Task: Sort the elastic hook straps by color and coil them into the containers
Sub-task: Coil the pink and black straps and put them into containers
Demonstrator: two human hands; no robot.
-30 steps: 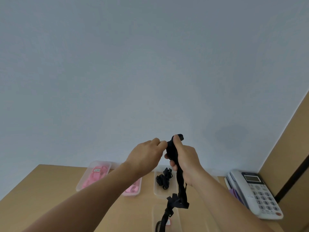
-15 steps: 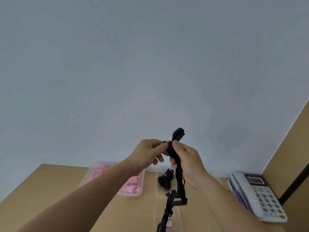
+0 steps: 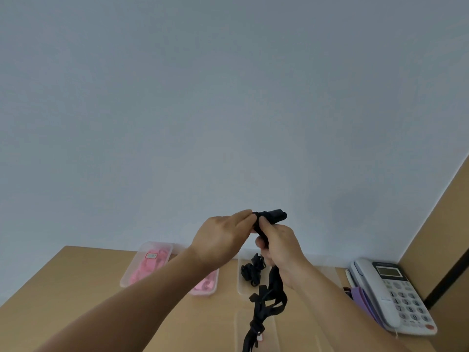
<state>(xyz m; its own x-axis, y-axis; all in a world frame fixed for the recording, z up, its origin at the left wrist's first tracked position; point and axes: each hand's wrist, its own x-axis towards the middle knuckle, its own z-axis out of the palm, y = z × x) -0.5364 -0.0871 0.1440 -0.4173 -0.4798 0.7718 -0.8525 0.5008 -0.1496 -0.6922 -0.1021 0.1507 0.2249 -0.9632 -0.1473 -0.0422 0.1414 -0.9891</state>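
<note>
While its tail runs off-frame below, both hands [image 3: 223,240] [image 3: 279,247] pinch the black strap [image 3: 272,217].

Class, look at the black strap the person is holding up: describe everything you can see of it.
The black strap looks like soft, flat elastic webbing. Its top end, a dark thicker piece, sticks out sideways above the table, pinched between the left hand and the right hand. From the right hand it hangs down slack, twisting into loose loops and a tangle, and runs off the bottom edge of the picture in front of a clear container. Whether it touches that container cannot be told.
</note>
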